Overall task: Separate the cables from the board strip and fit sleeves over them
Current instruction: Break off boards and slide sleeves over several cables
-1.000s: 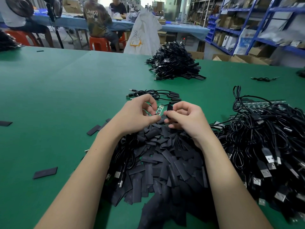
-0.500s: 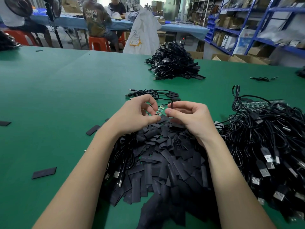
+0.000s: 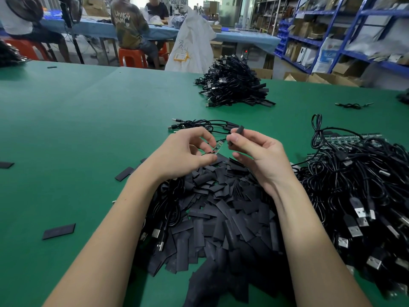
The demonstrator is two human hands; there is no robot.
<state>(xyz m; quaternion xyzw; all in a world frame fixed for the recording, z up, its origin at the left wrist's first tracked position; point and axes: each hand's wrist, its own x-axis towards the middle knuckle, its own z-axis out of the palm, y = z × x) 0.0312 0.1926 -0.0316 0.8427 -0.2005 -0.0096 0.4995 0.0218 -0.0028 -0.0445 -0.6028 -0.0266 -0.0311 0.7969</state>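
Looking through the head view, we see our left hand (image 3: pixel 186 151) pinching a small green board (image 3: pixel 218 149) with its red wires, while our right hand (image 3: pixel 261 156) pinches a black sleeve (image 3: pixel 235 136) just beside the board's free end, over the heap of loose sleeves (image 3: pixel 221 213) on the green worktop (image 3: pixel 66 129). To do this well, we judge the sleeve's mouth should be squeezed open and lined up with the board's narrow end, then slid straight on without bending the wires. Unsleeved cables (image 3: pixel 354 196) wait to our right.
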